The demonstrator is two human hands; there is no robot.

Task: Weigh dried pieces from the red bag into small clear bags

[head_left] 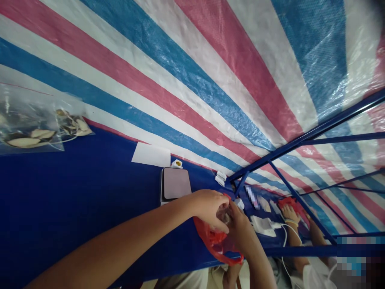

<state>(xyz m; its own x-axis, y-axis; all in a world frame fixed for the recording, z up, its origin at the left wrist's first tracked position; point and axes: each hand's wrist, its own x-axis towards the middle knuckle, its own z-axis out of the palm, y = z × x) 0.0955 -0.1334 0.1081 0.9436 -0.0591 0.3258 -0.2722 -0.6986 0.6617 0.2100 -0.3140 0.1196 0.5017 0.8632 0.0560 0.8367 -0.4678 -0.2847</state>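
Note:
My left hand (212, 209) and my right hand (241, 224) meet over a red plastic bag (207, 237) at the front of the table. Between their curled fingers is a brownish clump (225, 216), partly hidden, whose kind I cannot make out. The bag hangs around and below both hands, with its handle loop falling toward the table's front edge. Just behind my left forearm sits a small flat digital scale (177, 184) with a pinkish-grey top; nothing lies on it.
Clear bags of dried slices (33, 136) lie at the far left. White paper (151, 154) and a small white item with a yellow centre (177, 163) are behind the scale. Blue metal bars (270, 156) cross on the right, near a co-worker's hand (290, 214) on another red bag.

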